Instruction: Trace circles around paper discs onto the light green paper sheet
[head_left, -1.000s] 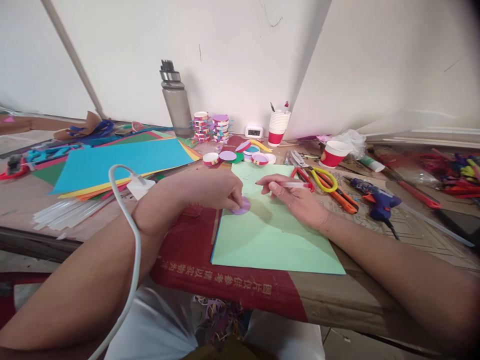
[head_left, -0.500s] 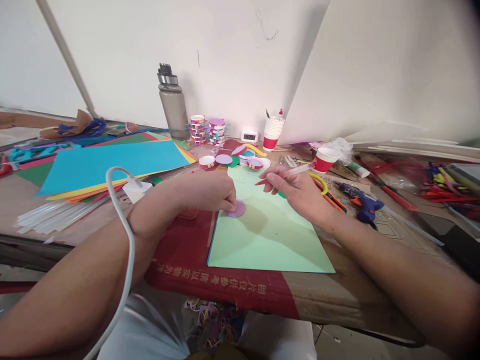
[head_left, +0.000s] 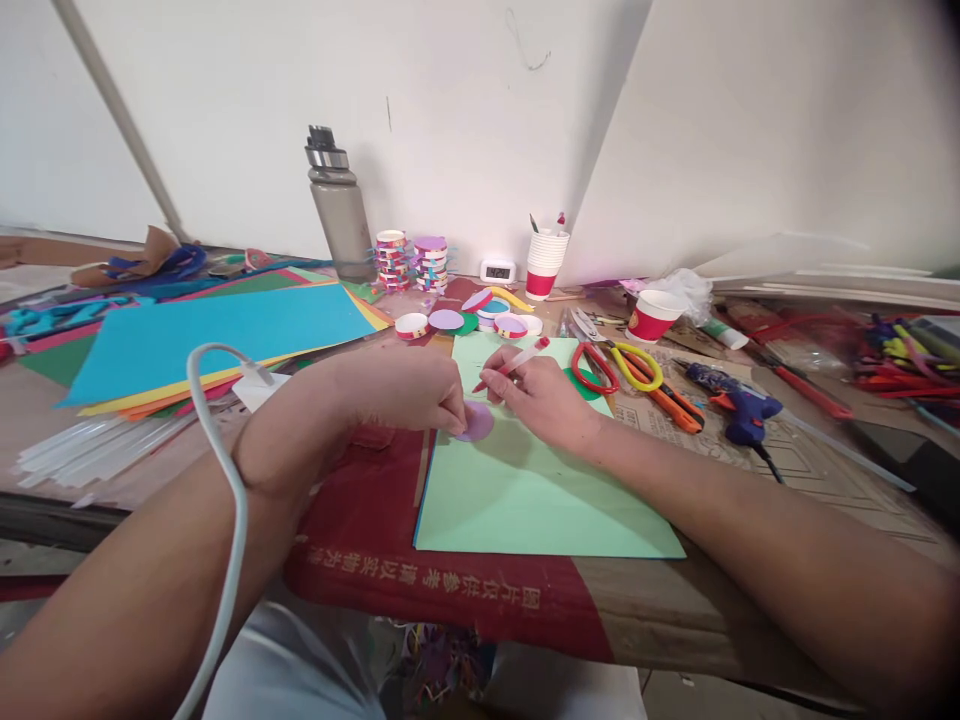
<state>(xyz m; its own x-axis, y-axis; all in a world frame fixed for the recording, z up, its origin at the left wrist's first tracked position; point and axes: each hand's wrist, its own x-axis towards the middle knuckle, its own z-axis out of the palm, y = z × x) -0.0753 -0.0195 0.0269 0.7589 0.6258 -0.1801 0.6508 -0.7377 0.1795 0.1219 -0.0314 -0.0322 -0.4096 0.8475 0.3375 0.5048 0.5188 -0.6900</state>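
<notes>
My left hand [head_left: 431, 392] has its fingers closed at the left rim of a purple paper circle [head_left: 478, 424], holding it against a light green sheet [head_left: 547, 510]. My right hand [head_left: 547, 398] grips a red pen [head_left: 534, 350] with a clear barrel. The pen's tip points down and left, just above the circle; whether it touches the paper I cannot tell. A green paper circle [head_left: 586, 383] lies partly under red-handled scissors [head_left: 600, 372], right of my right hand.
Behind the sheet are red-banded paper rings [head_left: 511, 326], a small clock [head_left: 498, 271] and stacked paper cups [head_left: 546, 265]. A blue glue gun [head_left: 742, 410] lies right. Coloured sheets [head_left: 210, 335] and a white cable [head_left: 238, 520] are at left, near a bottle [head_left: 341, 220].
My right hand has moved left and down with the pen, toward the purple circle, uncovering the scissors handles. My left hand stays on the circle. The view has shifted slightly.
</notes>
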